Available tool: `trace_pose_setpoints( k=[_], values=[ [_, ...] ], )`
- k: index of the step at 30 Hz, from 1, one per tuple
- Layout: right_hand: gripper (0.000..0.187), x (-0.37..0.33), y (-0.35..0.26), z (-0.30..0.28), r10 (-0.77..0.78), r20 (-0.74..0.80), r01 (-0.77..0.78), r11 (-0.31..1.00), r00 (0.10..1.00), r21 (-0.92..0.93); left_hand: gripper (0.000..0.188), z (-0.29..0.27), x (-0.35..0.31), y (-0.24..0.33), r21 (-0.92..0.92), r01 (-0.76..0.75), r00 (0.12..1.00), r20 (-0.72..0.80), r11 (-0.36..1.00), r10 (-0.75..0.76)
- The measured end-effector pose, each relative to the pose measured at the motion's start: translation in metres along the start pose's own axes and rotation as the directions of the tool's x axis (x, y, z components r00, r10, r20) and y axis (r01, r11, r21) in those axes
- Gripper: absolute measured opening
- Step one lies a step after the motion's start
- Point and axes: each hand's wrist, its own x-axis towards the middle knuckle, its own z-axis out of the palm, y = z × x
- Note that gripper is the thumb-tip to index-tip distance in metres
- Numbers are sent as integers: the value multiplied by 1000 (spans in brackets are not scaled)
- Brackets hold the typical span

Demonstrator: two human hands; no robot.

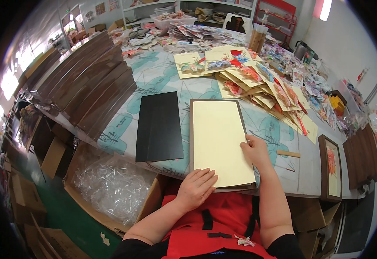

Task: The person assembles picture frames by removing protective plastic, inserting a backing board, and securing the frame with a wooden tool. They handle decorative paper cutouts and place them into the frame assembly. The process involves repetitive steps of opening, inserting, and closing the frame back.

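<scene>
A plain cream card (219, 138) lies over a brown frame (192, 142) at the table's front edge; the frame shows along the left, top and right sides. My left hand (197, 186) rests on the card's lower left corner with fingers stretched out. At the right edge my right hand (256, 151) is closed, thumb and curled fingers pinching the card's side. Just left of the frame, a black rectangular panel (160, 127) lies flat. A thin wooden stick (288, 153) lies to the right of my right hand.
Brown frames (85, 77) stand stacked at left. Cream cards with colourful figures (257, 82) pile up at the back right. A framed picture (330, 168) stands at right, beside more brown frames (362, 155). Below the table, a carton (143, 211) holds clear plastic.
</scene>
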Motion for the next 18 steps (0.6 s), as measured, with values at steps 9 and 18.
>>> trace_pose_setpoints(
  k=[9,18],
  values=[
    [31,-3,-13,2,2,-54,-23,916,999,-400,25,2,1,0,-10,8,1000,-25,1000,-8],
    [25,-34,9,6,-376,-21,359,900,927,-249,24,-15,15,-9,-297,206,978,94,932,-186]
  ],
)
